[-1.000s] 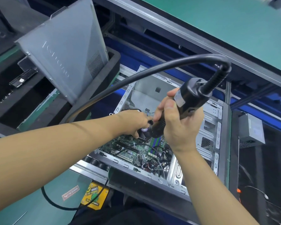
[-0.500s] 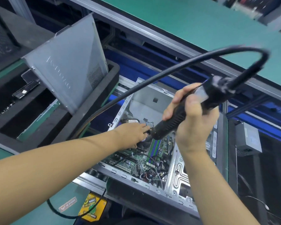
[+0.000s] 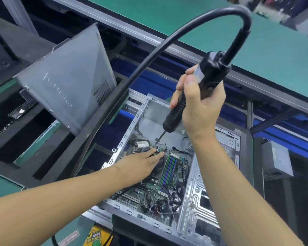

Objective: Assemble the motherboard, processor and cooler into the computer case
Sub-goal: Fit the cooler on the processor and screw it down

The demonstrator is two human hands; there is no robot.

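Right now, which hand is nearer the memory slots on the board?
Left. The left hand lies flat on the board right beside the memory slots, on their left. The right hand is up above the case, gripping the screwdriver.

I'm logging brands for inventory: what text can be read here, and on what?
"Lenovo": faint letters running down the grey side panel.
Yellow sticker: blurred, unreadable.
Power supply label: too small.
White label on motherboard: too small.
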